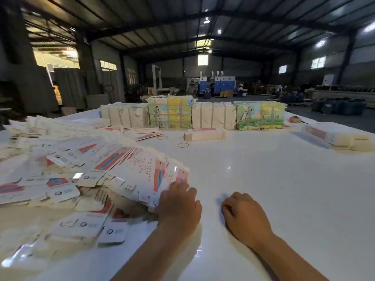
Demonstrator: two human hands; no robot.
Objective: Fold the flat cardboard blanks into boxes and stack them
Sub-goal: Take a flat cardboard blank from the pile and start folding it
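Note:
A fanned heap of flat cardboard blanks [125,171], white with red and blue print, covers the left of the white table [274,189]. My left hand [178,205] lies on the near right corner of the heap, its fingers curled over the edge of the top blanks. My right hand [243,216] rests palm down on the bare table to the right of it, fingers loosely bent and holding nothing. A small stack of blanks [205,134] sits further back at the middle, and another stack [334,138] lies at the far right.
Along the table's far edge stand strapped bundles, two white [213,115] and two with colourful print [170,111]. Two rubber bands [183,145] lie on the table in front of them. More blanks [81,228] spread over the near left. Beyond is a dim warehouse hall.

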